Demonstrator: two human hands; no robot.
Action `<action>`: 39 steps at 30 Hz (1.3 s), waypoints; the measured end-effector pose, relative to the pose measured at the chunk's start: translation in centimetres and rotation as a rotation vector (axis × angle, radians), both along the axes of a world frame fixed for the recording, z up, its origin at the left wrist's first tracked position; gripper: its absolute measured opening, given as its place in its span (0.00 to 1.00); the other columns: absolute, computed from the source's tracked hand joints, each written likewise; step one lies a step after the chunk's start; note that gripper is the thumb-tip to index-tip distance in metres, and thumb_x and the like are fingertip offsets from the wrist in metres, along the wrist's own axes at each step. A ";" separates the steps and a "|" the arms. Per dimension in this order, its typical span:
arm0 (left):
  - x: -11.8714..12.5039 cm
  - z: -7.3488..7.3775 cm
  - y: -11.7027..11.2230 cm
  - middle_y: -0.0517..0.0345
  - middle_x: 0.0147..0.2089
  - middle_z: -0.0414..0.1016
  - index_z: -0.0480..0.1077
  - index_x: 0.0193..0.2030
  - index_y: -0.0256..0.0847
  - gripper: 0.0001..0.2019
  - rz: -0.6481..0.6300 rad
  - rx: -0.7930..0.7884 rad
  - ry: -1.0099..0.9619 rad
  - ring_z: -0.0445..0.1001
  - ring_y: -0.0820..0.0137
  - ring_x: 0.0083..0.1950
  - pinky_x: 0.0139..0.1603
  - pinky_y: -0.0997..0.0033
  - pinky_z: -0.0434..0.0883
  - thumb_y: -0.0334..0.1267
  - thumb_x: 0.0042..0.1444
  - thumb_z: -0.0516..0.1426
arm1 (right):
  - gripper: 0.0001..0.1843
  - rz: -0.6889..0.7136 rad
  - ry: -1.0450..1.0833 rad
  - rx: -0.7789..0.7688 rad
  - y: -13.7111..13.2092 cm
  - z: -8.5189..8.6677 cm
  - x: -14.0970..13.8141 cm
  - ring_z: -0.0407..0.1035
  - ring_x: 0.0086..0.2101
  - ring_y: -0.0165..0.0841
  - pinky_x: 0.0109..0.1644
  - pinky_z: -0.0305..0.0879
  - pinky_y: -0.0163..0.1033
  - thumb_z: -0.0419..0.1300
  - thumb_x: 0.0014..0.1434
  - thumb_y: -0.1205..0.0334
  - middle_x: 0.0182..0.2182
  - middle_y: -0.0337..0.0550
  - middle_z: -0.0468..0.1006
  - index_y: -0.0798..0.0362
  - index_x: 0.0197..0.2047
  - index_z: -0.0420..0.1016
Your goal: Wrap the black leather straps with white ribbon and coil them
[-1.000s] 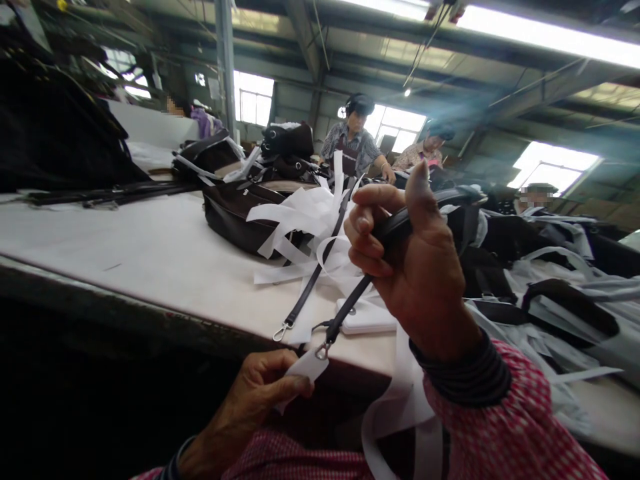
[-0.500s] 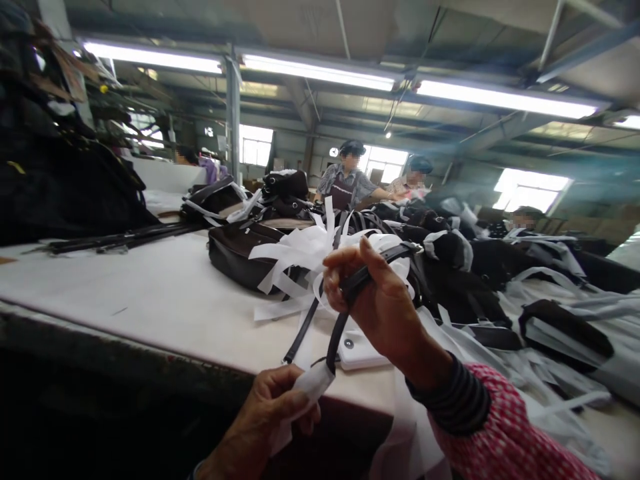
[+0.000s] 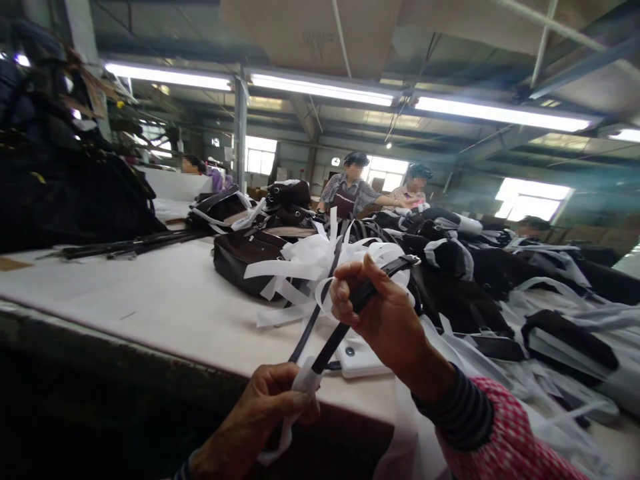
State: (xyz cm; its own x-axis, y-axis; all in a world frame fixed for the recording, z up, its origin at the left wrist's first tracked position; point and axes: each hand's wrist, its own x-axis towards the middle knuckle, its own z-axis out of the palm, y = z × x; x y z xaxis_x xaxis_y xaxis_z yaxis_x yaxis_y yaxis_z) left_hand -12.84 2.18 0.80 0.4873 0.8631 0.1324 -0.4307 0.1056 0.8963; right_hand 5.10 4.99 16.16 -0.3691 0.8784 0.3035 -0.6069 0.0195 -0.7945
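My left hand [image 3: 280, 400] pinches a white strip [image 3: 306, 379] wrapped around the lower part of a black strap [image 3: 330, 348]; the strip's loose tail hangs below the fingers. Above and to the right, my right hand [image 3: 383, 303] is closed around the upper part of the same strap, whose end with a metal fitting sticks out past the fingers. Another narrow black strap [image 3: 311, 320] runs behind, from near the left hand up into a bunch of white strips [image 3: 305, 257]. Under the right hand lies a white rectangular object [image 3: 363, 357] with a round dark spot.
A black bag [image 3: 245, 261] sits behind the strips on the white table [image 3: 150, 300]. Black straps [image 3: 135, 241] lie at the left beside a large dark pile [image 3: 70, 193]. More black bags [image 3: 460, 293] crowd the right. Co-workers [image 3: 350, 187] stand across the table.
The black strap between my hands is now straighter, and the white wrap has shifted slightly left with my left hand. The whole view has shifted a little.
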 end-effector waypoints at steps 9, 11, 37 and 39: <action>-0.8 1.2 0.8 0.54 0.27 0.75 0.81 0.34 0.32 0.13 -0.017 0.015 0.000 0.67 0.73 0.28 0.32 0.73 0.61 0.42 0.50 0.70 | 0.24 -0.008 -0.411 0.122 -0.6 -2.0 -0.2 0.74 0.43 0.40 0.46 0.66 0.42 0.55 0.70 0.44 0.38 0.51 0.83 0.56 0.45 0.83; -0.9 1.4 0.7 0.54 0.27 0.76 0.81 0.34 0.32 0.13 -0.019 0.000 0.001 0.67 0.73 0.28 0.32 0.74 0.60 0.42 0.49 0.71 | 0.25 0.001 -0.528 0.192 -0.6 -2.8 0.1 0.72 0.51 0.43 0.53 0.64 0.46 0.51 0.73 0.45 0.46 0.52 0.83 0.54 0.48 0.82; -1.3 2.6 0.8 0.58 0.26 0.73 0.80 0.33 0.34 0.06 0.017 -0.053 0.223 0.63 0.76 0.27 0.29 0.77 0.56 0.34 0.50 0.67 | 0.30 0.111 -0.198 -0.328 -1.6 -10.8 5.6 0.73 0.33 0.31 0.23 0.58 0.28 0.65 0.60 0.35 0.43 0.48 0.80 0.52 0.52 0.77; -1.4 2.4 0.7 0.58 0.26 0.74 0.79 0.32 0.34 0.06 0.015 -0.056 0.255 0.64 0.76 0.27 0.29 0.77 0.57 0.35 0.49 0.67 | 0.25 -0.018 -0.124 -0.416 -1.7 -10.5 6.7 0.68 0.25 0.26 0.19 0.48 0.26 0.70 0.57 0.41 0.35 0.45 0.79 0.55 0.42 0.77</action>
